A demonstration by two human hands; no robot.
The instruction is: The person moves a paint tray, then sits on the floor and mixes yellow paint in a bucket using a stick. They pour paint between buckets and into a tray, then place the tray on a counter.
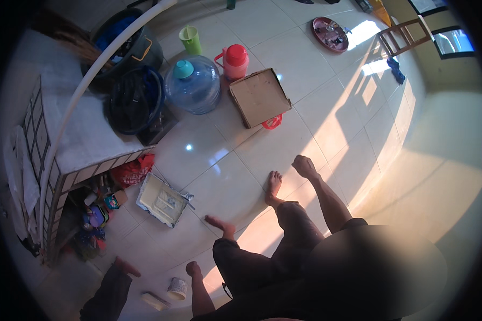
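My right hand point(304, 167) is held out over the tiled floor in front of me, fingers curled into a fist with nothing showing in it. My left hand point(191, 267) hangs low beside my left leg, also closed, and no object shows in it. Between the two arms are my bare feet and dark trousers point(297, 224). Closest to my left hand stand a small whitish tub point(177, 289) and a pale flat-ended piece point(155, 300) that is too small to identify. Farther ahead on the left lies a shallow rectangular tray point(163, 200), cream inside, with a thin handle-like part at its right edge.
Another person's dark trouser leg point(110, 291) is at lower left. A tiled counter point(91, 134) has a red bag and clutter beneath. Ahead stand a blue water jug point(194, 85), red thermos point(234, 61), green pitcher point(190, 40) and cardboard box point(260, 97). Far right: wooden stool point(404, 37).
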